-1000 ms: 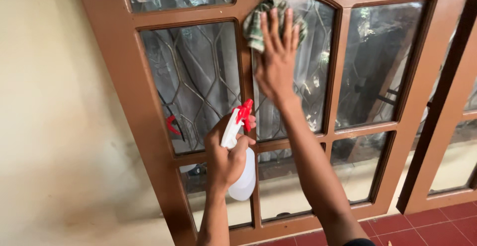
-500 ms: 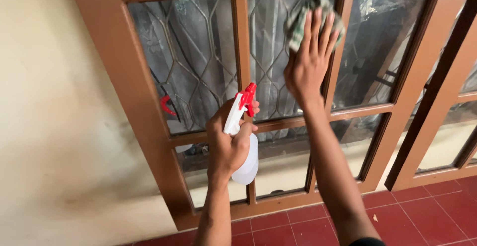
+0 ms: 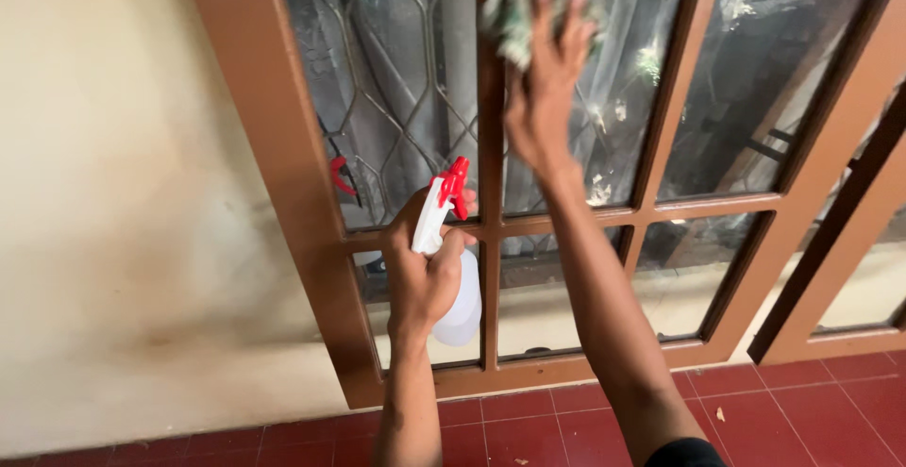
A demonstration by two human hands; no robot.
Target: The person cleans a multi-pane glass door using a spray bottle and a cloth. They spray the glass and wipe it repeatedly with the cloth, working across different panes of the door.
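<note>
My right hand [image 3: 543,80] presses a crumpled greenish cloth [image 3: 514,5] flat against the middle glass pane [image 3: 604,118] of a brown wooden window frame [image 3: 302,175], near the upper part of the pane. My left hand [image 3: 423,274] grips a white spray bottle [image 3: 458,307] with a red trigger and nozzle [image 3: 456,184], held upright in front of the lower left panes, nozzle toward the glass.
A cream wall [image 3: 113,193] lies left of the window. Red floor tiles [image 3: 802,410] run along the bottom. A second brown framed panel [image 3: 849,269] stands at the right. A metal grille pattern shows behind the left glass pane [image 3: 387,99].
My right hand slid the cloth from the pane's right side back left and higher. The view shifted, and the bottle hand stayed roughly where it was.
</note>
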